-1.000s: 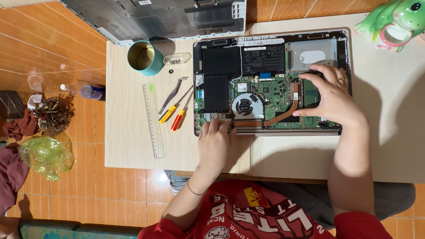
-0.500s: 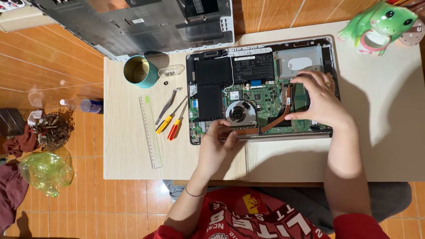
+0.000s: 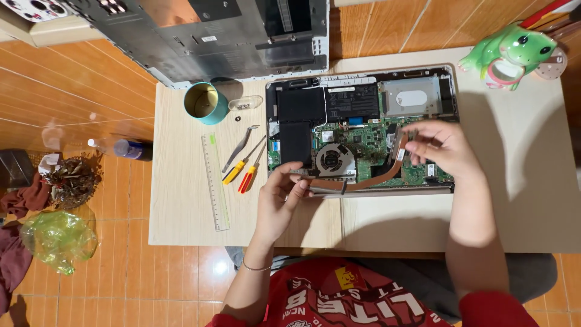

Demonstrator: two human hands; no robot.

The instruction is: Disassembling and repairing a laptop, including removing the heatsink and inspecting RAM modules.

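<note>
While gripping the copper heat pipe [image 3: 369, 180] over the opened laptop [image 3: 363, 130]: left hand [image 3: 279, 200] pinching fan [image 3: 333, 161] end, right hand [image 3: 445, 148] pinching far end.

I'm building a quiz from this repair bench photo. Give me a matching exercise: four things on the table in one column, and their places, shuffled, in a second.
Things:
1. teal cup
2. clear ruler
3. green frog figure
4. round cooling fan

Places:
A. far right corner of the table
B. inside the opened laptop, near the left hand
C. lying left of the two screwdrivers
D. beside the laptop's far left corner

Pairs: 1-D, 2-C, 3-A, 4-B
</note>
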